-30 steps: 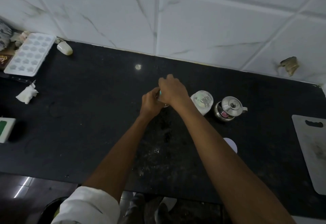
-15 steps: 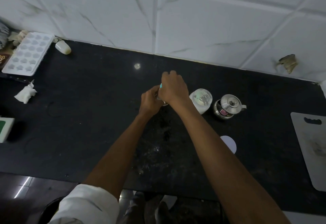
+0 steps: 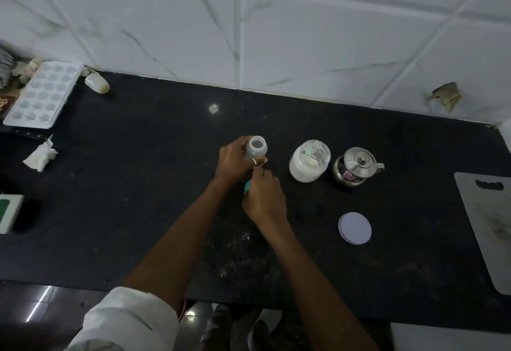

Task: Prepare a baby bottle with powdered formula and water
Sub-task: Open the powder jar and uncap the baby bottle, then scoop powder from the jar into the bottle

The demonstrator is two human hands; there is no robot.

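Black stone desk (image 3: pixel 138 185) beneath white marble-patterned wall tiles, viewed from above. Near the middle, one baby bottle (image 3: pixel 257 149), upright, mouth open and uncovered, presumably ready for powder and water. Left hand (image 3: pixel 235 161) wrapped round the bottle's body, fingers (image 3: pixel 241 143) curled against it, seemingly to steady it. Right hand (image 3: pixel 264 198) just in front, fingers bent over one small teal piece (image 3: pixel 247 186), mostly hidden, perhaps the bottle's collar; exact grip impossible to tell. To the right, within easy reach, one open jar (image 3: pixel 309 160) of white powder with a scoop-like thing inside, and just beside it one lidded steel pot (image 3: pixel 356 167), probably for the water. Nearer the desk's front edge, one round pale lid (image 3: pixel 354 228) lying flat, apparently the jar's, set clear of the work. Farther off: one cutting board (image 3: pixel 489 226) at the right edge, one ice tray (image 3: pixel 44 93) and one crumpled tissue (image 3: pixel 41 154) at the left.
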